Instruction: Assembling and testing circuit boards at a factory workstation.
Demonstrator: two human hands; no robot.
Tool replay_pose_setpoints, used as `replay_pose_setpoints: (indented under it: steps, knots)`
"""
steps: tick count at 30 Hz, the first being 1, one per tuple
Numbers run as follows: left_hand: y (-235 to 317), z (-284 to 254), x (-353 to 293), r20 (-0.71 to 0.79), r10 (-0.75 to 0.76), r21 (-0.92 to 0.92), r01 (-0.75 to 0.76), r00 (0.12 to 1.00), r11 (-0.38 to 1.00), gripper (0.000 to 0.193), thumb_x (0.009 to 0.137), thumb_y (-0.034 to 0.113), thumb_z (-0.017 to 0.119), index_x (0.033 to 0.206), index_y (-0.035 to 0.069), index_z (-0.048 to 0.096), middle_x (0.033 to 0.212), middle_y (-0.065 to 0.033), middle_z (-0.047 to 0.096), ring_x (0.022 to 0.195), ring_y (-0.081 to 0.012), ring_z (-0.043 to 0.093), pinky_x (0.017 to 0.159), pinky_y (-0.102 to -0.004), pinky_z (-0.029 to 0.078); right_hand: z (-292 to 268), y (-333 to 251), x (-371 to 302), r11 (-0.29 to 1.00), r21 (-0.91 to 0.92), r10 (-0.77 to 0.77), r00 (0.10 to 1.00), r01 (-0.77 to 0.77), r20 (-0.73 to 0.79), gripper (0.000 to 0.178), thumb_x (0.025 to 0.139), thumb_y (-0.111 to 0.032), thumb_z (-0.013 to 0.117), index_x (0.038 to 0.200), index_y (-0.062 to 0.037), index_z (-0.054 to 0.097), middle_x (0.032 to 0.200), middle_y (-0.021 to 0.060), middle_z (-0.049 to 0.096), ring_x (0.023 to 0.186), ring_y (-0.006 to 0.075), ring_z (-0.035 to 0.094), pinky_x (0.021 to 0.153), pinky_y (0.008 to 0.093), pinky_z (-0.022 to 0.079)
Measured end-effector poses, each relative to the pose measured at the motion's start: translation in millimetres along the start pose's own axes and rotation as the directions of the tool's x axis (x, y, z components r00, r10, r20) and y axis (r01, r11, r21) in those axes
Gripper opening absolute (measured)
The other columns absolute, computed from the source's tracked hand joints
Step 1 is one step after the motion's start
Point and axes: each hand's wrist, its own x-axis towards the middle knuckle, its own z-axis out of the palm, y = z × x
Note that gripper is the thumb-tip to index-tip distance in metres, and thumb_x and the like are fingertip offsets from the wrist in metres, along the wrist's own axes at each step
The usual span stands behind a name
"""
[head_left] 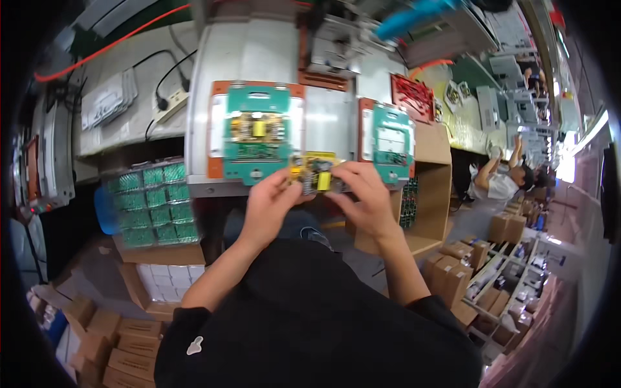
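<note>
Between my two hands, in front of the bench edge, is a small circuit board (315, 173) carrying yellow and dark components. The fingers of my left hand (275, 200) are closed on its left side. My right hand (364, 197) pinches the right side, thumb below and fingers above. Just beyond my left hand lies a green fixture plate (257, 100) on an orange-edged base, with a similar populated board (259, 127) in it. Farther right sits a second green fixture (392, 119) with a rectangular opening; whether a board fills it I cannot tell.
Stacked green bare boards (155, 200) stand in a carton at left. An open cardboard box (435, 200) with boards adjoins the bench on the right. Red wires (414, 97) lie behind it. A power strip (171, 105) rests on the left table. Another person (498, 181) sits far right.
</note>
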Motion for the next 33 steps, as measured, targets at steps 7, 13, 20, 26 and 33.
replay_pose_setpoints:
  steps: [7,13,20,26,33]
  knots:
    - [-31,27,85,0.305,0.408,0.837,-0.447,0.861,0.317,0.045,0.088,0.003,0.068,0.132,0.004,0.056,0.13,-0.0119,0.056,0.118,-0.0257,0.057,0.094,-0.0378,0.049,-14,137,-16,0.993,0.0,0.115,0.973,-0.117,-0.2,0.041,0.075,-0.007,0.079,0.114,-0.0024,0.066,0.111,0.0144,0.068,0.103,0.0313,0.064,0.089,0.0377,0.051]
    - [-52,-5,123,0.453,0.497,0.875,-0.475,0.74,-0.09,0.035,0.082,0.008,0.074,0.116,0.004,0.064,0.116,-0.0111,0.063,0.106,-0.0315,0.06,0.09,-0.039,0.048,40,161,15,0.994,0.102,0.037,0.992,-0.025,-0.122,0.039,0.079,-0.008,0.076,0.117,-0.0041,0.066,0.113,0.0135,0.067,0.106,0.0323,0.062,0.092,0.0399,0.05]
    - [-41,-9,114,0.444,0.505,0.896,-0.374,0.74,-0.238,0.031,0.08,0.01,0.075,0.109,0.007,0.067,0.111,-0.0069,0.065,0.102,-0.0276,0.062,0.083,-0.0381,0.047,44,155,27,0.998,0.05,-0.034,0.996,0.038,-0.081,0.043,0.082,-0.014,0.075,0.122,-0.0056,0.063,0.116,0.013,0.066,0.11,0.0331,0.059,0.094,0.0414,0.048]
    - [-44,-18,120,0.384,0.542,0.912,-0.4,0.748,-0.093,0.034,0.081,0.008,0.074,0.113,0.002,0.065,0.115,-0.0116,0.063,0.106,-0.0319,0.061,0.092,-0.0399,0.047,24,153,25,0.99,0.141,0.055,0.97,-0.022,-0.237,0.043,0.083,-0.01,0.074,0.124,-0.0061,0.062,0.123,0.012,0.06,0.111,0.0268,0.058,0.091,0.0373,0.048]
    - [-97,-44,63,0.265,0.536,0.958,-0.157,0.802,-0.239,0.056,0.072,0.018,0.078,0.122,0.004,0.059,0.13,-0.0148,0.054,0.127,-0.0334,0.048,0.108,-0.0471,0.036,12,166,-38,0.852,0.516,0.319,0.873,-0.093,-0.369,0.033,0.086,-0.002,0.067,0.119,0.0004,0.064,0.115,0.0086,0.06,0.092,0.015,0.058,0.075,0.0261,0.045]
